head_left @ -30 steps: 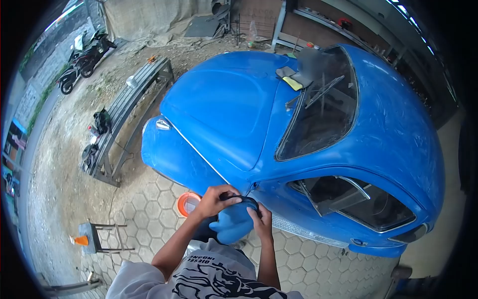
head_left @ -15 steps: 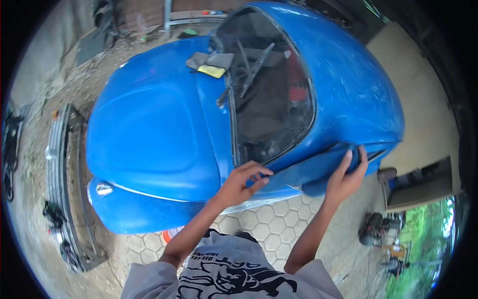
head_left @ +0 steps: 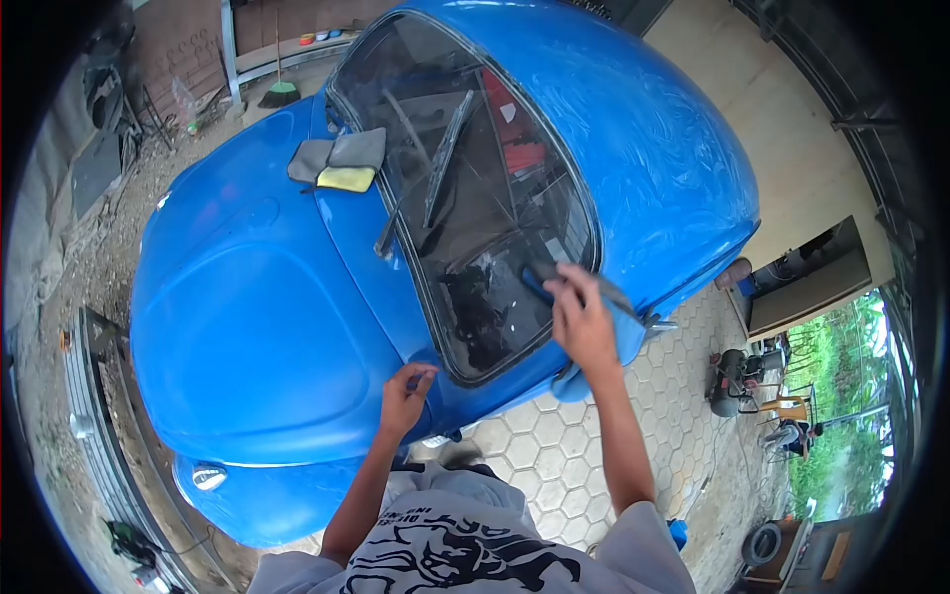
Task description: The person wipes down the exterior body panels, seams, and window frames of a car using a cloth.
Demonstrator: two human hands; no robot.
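Observation:
A blue rounded car with a dull, swirl-marked roof fills the middle of the view. My right hand is closed on a blue-grey cloth at the windshield's near side edge. Part of the cloth hangs down beside the car, and a dark fold of it shows in front of the glass. Low beside the near corner of the windshield, my left hand has its fingers curled together; whether anything is in them is hidden. A folded grey and yellow cloth lies by the wiper.
Hexagonal paving runs along the car's near side. A metal frame stands to the left and a broom at the back. On the right are a wooden cabinet, a compressor and a tyre.
My right hand has swung the cloth up from the car's side to the windshield edge. My left hand has come away from it, down and left. The view has shifted.

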